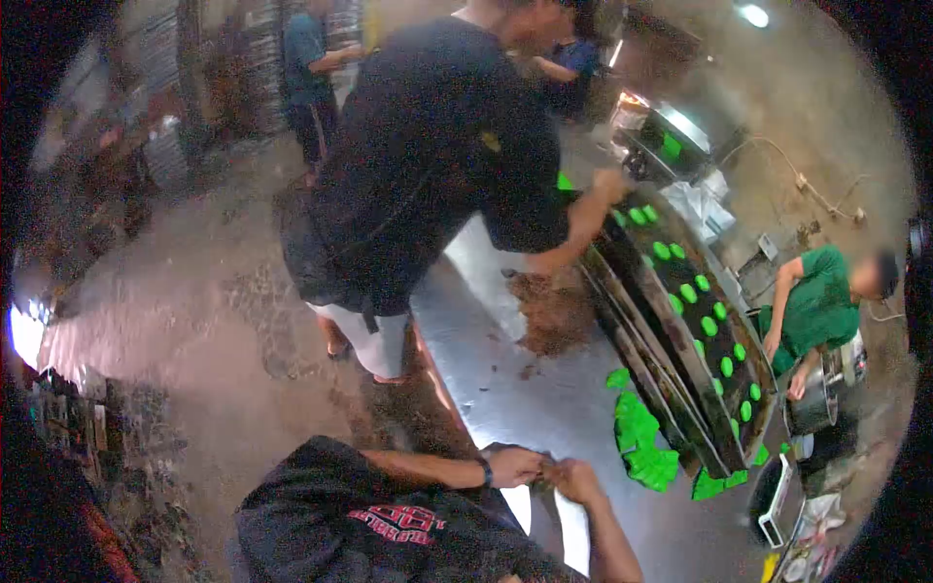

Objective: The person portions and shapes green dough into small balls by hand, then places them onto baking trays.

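Low in the view, my left hand [515, 467], with a dark band on its wrist, is closed in front of my black shirt [340, 515]. My right hand [573, 480] is closed too, and its fingertips meet those of the left. Something small and dark shows between them, perhaps cloth, but I cannot make it out. Both hands are over the near edge of a metal table [486, 379]. Beyond them on the table lie bright green, dough-like scraps [641, 447]. Further right is a long dark tray [695, 316] with several rows of green oval pieces [702, 283].
A person in black [418, 146] leans over the table, one hand at the tray's far end. Another in green [821, 301] is beside a metal pot [812, 403] at right. Brown crumbs [554, 316] lie on the tabletop. More people stand at the back.
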`<state>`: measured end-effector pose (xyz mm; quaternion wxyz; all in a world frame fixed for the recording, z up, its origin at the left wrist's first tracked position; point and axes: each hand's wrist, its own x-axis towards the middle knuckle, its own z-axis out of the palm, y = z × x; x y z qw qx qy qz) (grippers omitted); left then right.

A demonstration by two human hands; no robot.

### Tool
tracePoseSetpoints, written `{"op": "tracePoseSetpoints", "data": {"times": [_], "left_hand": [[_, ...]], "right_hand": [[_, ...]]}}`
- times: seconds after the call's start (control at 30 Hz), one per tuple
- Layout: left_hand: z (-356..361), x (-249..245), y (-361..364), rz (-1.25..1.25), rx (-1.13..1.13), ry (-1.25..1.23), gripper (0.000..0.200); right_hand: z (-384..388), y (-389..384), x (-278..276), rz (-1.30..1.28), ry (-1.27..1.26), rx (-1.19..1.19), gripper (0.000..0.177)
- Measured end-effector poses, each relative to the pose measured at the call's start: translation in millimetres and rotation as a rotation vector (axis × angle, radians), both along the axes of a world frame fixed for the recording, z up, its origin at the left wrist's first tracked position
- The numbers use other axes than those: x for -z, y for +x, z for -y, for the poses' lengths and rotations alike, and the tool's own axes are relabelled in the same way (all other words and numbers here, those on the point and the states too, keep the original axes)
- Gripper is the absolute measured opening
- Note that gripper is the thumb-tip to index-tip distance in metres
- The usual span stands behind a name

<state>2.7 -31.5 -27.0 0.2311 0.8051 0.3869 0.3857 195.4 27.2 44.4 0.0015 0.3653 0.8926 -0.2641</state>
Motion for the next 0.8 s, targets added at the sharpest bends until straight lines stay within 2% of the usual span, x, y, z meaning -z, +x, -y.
{"op": "tracePoseSetpoints", "data": {"times": [0.03, 0.07, 0.1, 0.17, 0.2, 0.23, 0.27, 0.3, 0.33, 0.37, 0.4, 0.43, 0.5, 0.53, 0.57, 0.63, 0.7, 0.73, 0.77, 0.8], "left_hand": [[3, -7, -5, -0.181, 0.034, -0.179, 0.017], [7, -36, -23, -0.114, 0.01, -0.283, 0.021], [12, -66, -40, -0.042, -0.019, -0.382, 0.025], [9, -45, -67, 0.173, -0.142, -0.473, 0.028], [3, -21, -77, 0.338, -0.293, -0.383, 0.028], [11, -31, -87, 0.492, -0.431, -0.314, 0.027], [13, -33, -104, 0.196, -0.518, -0.377, 0.024], [10, -39, -121, 0.123, -0.544, -0.117, 0.025], [8, -63, -129, -0.095, -0.581, -0.241, 0.026], [-3, 6, -115, 0.687, -0.445, -0.248, 0.027], [12, -29, -115, 0.563, -0.433, -0.342, 0.027], [6, -73, -125, 0.447, -0.42, -0.365, 0.028], [3, -54, -118, 0.712, -0.367, -0.473, 0.029], [-2, -43, -116, 0.588, -0.388, -0.479, 0.027], [-6, -39, -106, 0.603, -0.375, -0.489, 0.026], [-14, -45, -81, 0.485, -0.42, -0.503, 0.022], [-50, -34, -70, 0.229, -0.369, -0.316, 0.02], [-59, -33, -56, 0.257, -0.356, -0.372, 0.02], [-68, -39, -50, 0.106, -0.277, -0.306, 0.021], [-79, -33, -46, -0.059, -0.232, -0.047, 0.022]], "right_hand": [[-7, -24, -26, -0.07, 0.064, 0.021, 0.016], [-12, -40, -43, -0.32, 0.059, 0.173, 0.025], [-12, -61, -53, -0.375, 0.247, 0.293, 0.029], [5, -103, -58, -0.473, 0.619, 0.558, 0.038], [16, -108, -21, -0.189, 0.635, 0.472, 0.044], [44, -120, -8, 0.101, 0.611, 0.394, 0.049], [43, -119, -1, 0.009, 0.519, 0.4, 0.056], [33, -115, 28, 0.022, 0.629, 0.443, 0.055], [30, -123, 10, -0.028, 0.651, 0.448, 0.054], [17, -112, 21, -0.165, 0.863, 0.274, 0.061], [22, -110, 17, -0.247, 0.768, 0.433, 0.067], [28, -95, 11, -0.365, 0.568, 0.577, 0.061], [46, -66, 0, -0.668, 0.207, 0.899, 0.05], [55, -51, 10, -0.482, 0.135, 0.847, 0.05], [65, -39, 16, -0.299, 0.059, 0.789, 0.051], [76, -22, 7, -0.217, 0.135, 0.443, 0.038], [51, -21, -17, -0.159, -0.161, 0.289, 0.029], [44, -7, -18, -0.221, -0.309, 0.27, 0.028], [38, 7, -20, -0.287, -0.454, 0.245, 0.027], [32, 22, -25, -0.383, -0.583, 0.267, 0.036]]}}
